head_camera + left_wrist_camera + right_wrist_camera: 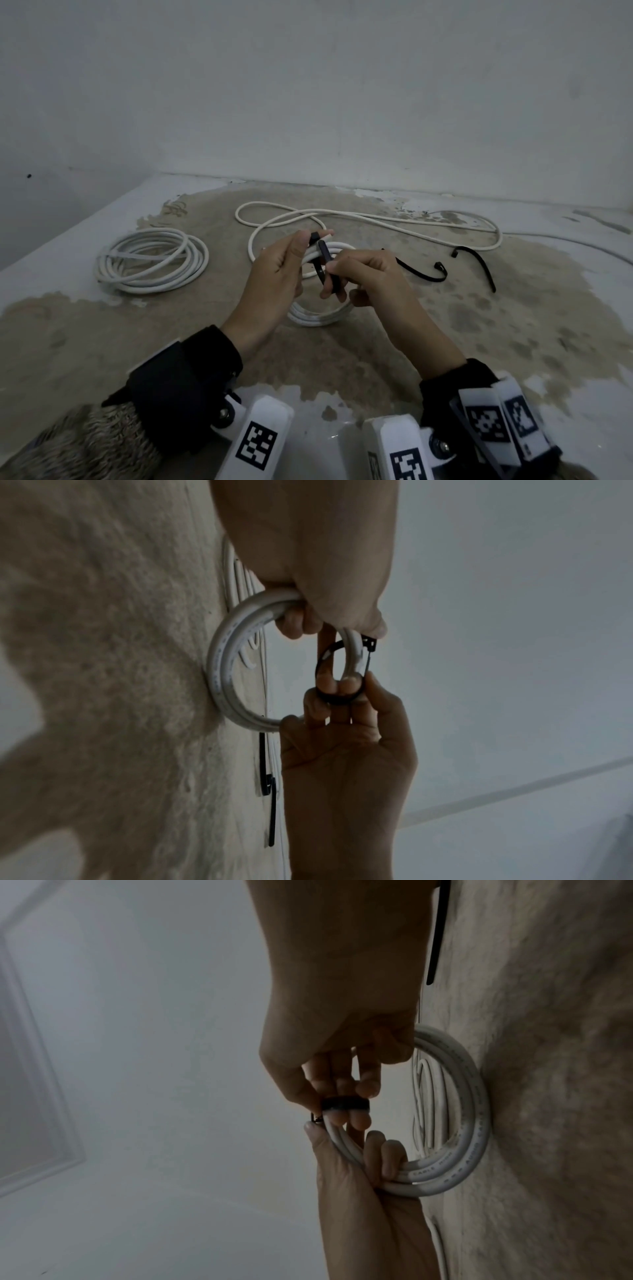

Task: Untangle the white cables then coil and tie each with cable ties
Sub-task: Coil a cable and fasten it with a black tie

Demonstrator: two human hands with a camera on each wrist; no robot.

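Observation:
A small white cable coil (320,317) stands on edge on the stained floor, its top gripped by my left hand (291,260). In the left wrist view the coil (226,669) curves below that hand (318,607), whose thumb presses the black cable tie's head (369,643). The black cable tie (325,263) loops around the coil's strands. My right hand (346,277) pinches the tie's strap; two fingers sit inside the loop (337,693). In the right wrist view the tie (346,1104) wraps those fingers (356,1118) beside the coil (459,1150).
A finished white coil (152,262) lies at the left. A loose white cable (376,217) runs in loops behind my hands toward the right. Two spare black cable ties (476,265) lie on the floor at the right. A grey wall (308,96) closes the back.

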